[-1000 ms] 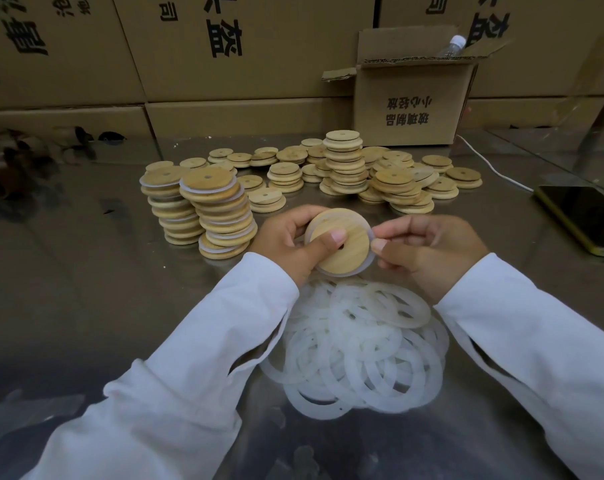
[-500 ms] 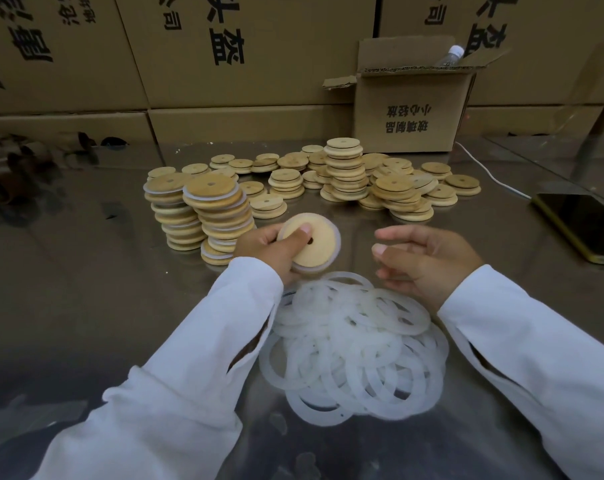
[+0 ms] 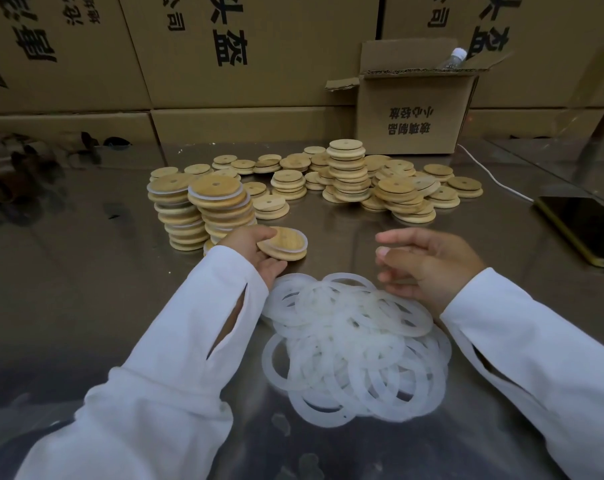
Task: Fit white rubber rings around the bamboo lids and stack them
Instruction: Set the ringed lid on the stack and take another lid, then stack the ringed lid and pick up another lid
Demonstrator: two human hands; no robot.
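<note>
My left hand grips a bamboo lid with a white ring round its rim, held nearly flat just right of two tall stacks of ringed lids. My right hand hovers with loosely curled fingers and holds nothing, above the far edge of a heap of loose white rubber rings. Further back lie several low piles of bare bamboo lids.
The work goes on over a shiny metal table. An open cardboard box with a bottle in it stands at the back right. A phone lies at the right edge, a white cable behind it. Large cartons form the back wall.
My left hand has carried the ringed lid left and down toward the ringed stacks, turning it flat. My right hand has let go of the lid and stayed above the rings.
</note>
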